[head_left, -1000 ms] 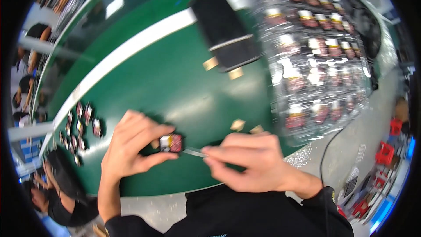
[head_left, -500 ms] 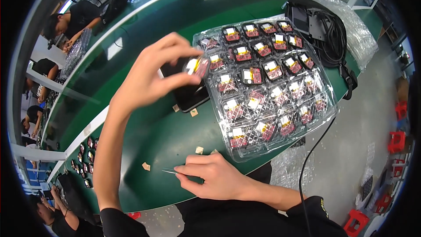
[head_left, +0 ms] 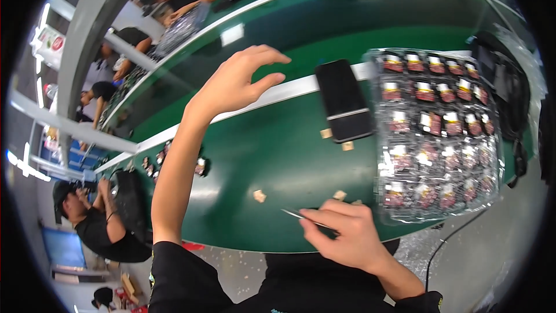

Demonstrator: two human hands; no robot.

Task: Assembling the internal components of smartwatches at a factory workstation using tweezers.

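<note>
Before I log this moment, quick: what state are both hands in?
Left hand: open, nothing visible in it.
Right hand: closed, holding slim metal tweezers.

Looks smooth and pretty glossy on the worktop (head_left: 289, 162). Seems to be clear plastic for the tray (head_left: 380, 174), super shiny. Looking like bright metal on the tweezers (head_left: 293, 214). Kinda matt and papery for the scraps (head_left: 259, 196). Smooth on the slab (head_left: 340, 91), can't tell plastic or glass. Matt cloth on the left sleeve (head_left: 185, 281).
</note>
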